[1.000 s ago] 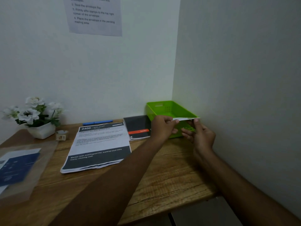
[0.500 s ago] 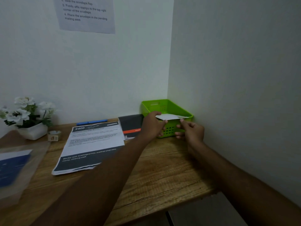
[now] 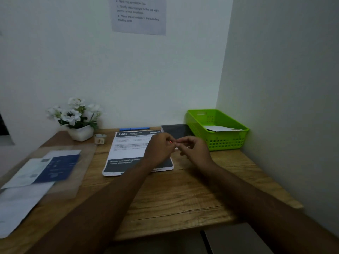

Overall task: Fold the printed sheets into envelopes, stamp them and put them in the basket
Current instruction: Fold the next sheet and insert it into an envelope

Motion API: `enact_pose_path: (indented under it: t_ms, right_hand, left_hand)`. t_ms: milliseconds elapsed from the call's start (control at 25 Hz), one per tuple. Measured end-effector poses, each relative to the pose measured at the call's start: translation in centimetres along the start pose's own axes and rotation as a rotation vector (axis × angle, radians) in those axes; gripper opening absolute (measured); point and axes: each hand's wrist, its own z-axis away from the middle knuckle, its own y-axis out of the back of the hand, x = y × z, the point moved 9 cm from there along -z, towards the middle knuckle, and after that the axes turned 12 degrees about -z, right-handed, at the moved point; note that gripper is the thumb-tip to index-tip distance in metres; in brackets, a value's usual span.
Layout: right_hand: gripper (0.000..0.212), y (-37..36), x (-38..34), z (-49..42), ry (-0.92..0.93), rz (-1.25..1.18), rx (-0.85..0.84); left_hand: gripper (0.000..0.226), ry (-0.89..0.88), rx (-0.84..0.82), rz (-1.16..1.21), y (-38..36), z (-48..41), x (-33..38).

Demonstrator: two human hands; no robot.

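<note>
The envelope (image 3: 222, 128) lies in the basket (image 3: 227, 142), right of centre. The left hand (image 3: 159, 150) and right hand (image 3: 195, 150) meet at the fingertips over the printed sheets (image 3: 128, 149); I cannot tell whether they pinch anything. The stacked sheets could lift two at once.

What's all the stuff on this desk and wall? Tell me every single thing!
Desk: one, brown wood, under everything.
Basket: one, green, desk's back right corner.
Envelope: at least one, white, inside the basket.
Printed sheets: small stack, white with dark bands, mid-desk.
Booklet: one, dark, between sheets and basket.
Pen: one, blue, by the back wall.
Flowers: one bunch, white, white pot, back left.
Small object: one, pale, beside the pot, blurred.
Plastic sleeve: one, clear, over blue and white papers, left.
Notice: one, white, on the wall.
Left hand: one, over the sheets.
Right hand: one, beside it, fingertips meeting; nothing clearly held.
</note>
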Motion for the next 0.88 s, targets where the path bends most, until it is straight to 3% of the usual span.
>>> enact_pose_path:
  t_ms: [200, 360, 520, 720, 880]
  right_hand:
    - [0.027, -7.4, 0.0, 1.1, 0.078, 0.168, -0.384]
    - [0.034, -10.3, -0.2, 1.9, 0.158, 0.326, -0.545]
    - [0.024, -11.1, -0.5, 2.1, 0.244, 0.403, -0.590]
    - [0.017, -10.8, -1.9, 2.2, 0.410, 0.543, -0.481]
    - [0.012, -9.9, -2.5, 2.1, 0.460, 0.541, -0.429]
  left_hand:
    - [0.011, 0.075, 0.019, -0.137, 5.0, 1.9, -6.8]
    - [0.027, 0.002, -0.162, -0.141, 6.5, 4.0, -10.5]
    - [0.035, -0.076, -0.298, -0.180, 6.3, 5.8, -12.0]
    - [0.035, -0.160, -0.203, -0.155, 6.7, 6.7, -11.6]
    - [0.019, -0.192, -0.119, -0.138, 7.8, 6.6, -11.4]
